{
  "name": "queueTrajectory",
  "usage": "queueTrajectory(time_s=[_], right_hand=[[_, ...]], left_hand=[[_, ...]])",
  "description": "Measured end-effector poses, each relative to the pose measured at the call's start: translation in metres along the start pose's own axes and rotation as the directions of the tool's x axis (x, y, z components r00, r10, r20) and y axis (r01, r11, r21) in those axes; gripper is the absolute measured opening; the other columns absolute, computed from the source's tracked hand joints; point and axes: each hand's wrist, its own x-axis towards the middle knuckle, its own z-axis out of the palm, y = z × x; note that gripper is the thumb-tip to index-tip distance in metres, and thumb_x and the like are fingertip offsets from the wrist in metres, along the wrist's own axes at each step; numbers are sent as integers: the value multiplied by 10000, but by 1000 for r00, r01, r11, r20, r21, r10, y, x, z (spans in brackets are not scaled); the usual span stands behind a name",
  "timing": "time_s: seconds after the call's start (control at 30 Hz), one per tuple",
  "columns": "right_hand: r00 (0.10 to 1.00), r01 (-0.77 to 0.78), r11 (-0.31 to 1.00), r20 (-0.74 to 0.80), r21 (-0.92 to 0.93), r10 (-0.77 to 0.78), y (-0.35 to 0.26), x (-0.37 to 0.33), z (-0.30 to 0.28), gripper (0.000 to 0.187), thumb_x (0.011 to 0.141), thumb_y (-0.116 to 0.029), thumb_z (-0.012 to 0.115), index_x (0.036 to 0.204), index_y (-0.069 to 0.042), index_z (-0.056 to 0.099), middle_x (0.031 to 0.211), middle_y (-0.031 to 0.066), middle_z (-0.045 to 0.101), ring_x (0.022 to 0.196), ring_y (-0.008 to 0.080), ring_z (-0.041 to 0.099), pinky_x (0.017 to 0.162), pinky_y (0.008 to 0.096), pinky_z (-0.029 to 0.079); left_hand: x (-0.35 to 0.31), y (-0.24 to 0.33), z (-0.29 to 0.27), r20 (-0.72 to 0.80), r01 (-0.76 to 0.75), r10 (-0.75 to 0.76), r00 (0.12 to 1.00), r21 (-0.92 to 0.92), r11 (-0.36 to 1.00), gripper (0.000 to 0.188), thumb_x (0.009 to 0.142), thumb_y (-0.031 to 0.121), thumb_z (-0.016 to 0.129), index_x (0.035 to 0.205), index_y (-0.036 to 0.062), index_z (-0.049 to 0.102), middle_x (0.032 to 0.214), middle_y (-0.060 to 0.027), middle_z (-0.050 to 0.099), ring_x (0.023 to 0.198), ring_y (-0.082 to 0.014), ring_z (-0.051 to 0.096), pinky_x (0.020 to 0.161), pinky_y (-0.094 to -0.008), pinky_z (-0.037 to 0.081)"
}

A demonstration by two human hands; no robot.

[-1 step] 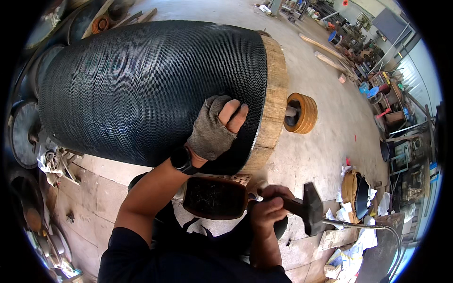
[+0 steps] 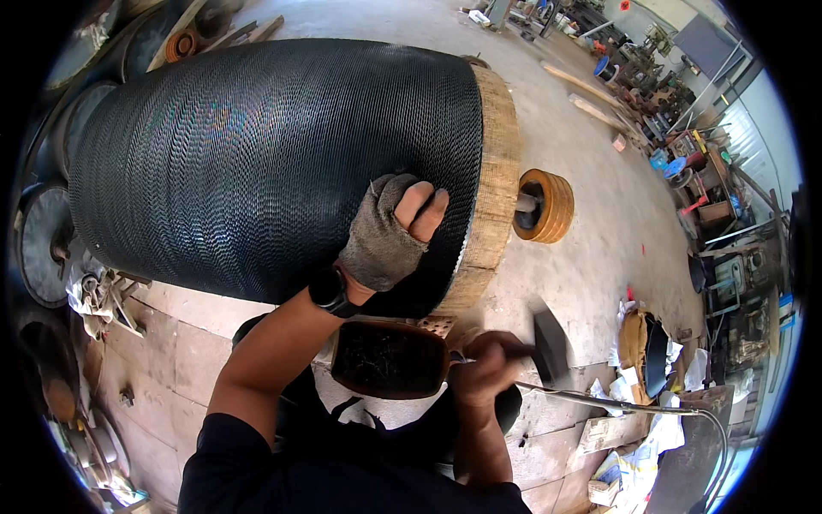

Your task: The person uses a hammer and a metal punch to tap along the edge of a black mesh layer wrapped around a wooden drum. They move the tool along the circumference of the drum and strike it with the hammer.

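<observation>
A large drum (image 2: 257, 163) lies in front of me, its surface covered in rows of fine black teeth. On its right part rests my left hand (image 2: 390, 236), in a worn grey glove with bare fingertips and a dark watch at the wrist. Those fingers are curled closed against the teeth; what they hold, if anything, is hidden. My right hand (image 2: 484, 368) grips a hammer (image 2: 552, 347) by its handle, right of my lap and below the drum's wooden end rim (image 2: 497, 180). Motion blurs the hammer head, which is apart from the drum.
A dark-bottomed tray (image 2: 390, 360) sits between my forearms, under the drum's near edge. From the drum's right end sticks out a shaft with a grooved yellow pulley (image 2: 545, 206). A thin hose (image 2: 616, 403) crosses at lower right. Metal discs (image 2: 47, 244) stand at left; tools and machines line the right.
My right hand and the hammer have shifted a little left and up, and the hammer head has tilted. My left hand stays at the same place on the drum.
</observation>
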Motion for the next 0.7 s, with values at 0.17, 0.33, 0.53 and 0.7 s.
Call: queueTrajectory(time_s=[0.17,0.33,0.53,0.7], right_hand=[[848,-522,838,206,157,489,-6,-9,6,240,1017,-206,545,888,-4,537,676,191,598,548,359,597,490,430,425],[957,-273,939,-44,209,288,-5,-3,3,248,1022,-220,506,846,-51,554,597,92,512,525,241,546,496,380,448],[943,-330,936,80,124,322,-9,-3,10,215,1012,-199,540,910,-9,536,626,172,550,531,375,570,500,441,441],[921,-354,927,126,-125,369,7,-11,29,205,1007,-182,561,890,-15,539,641,164,548,528,253,571,495,394,454]], left_hand=[[-1,1,5,-3,-13,13,1000,1,1000,523,780,22,703,1291,92,614,1099,-100,563,952,-303,608,823,-451,518],[0,2,0,31,6,-6,1000,-4,1000,558,784,12,700,1326,95,591,1103,-100,564,964,-301,606,833,-459,511],[0,-1,6,-16,-8,8,1000,-6,1000,540,788,2,708,1309,87,592,1101,-101,567,956,-296,605,821,-459,513],[15,0,1,14,-15,15,1000,14,1000,500,786,10,712,1270,80,611,1102,-110,564,959,-294,598,814,-461,514]])
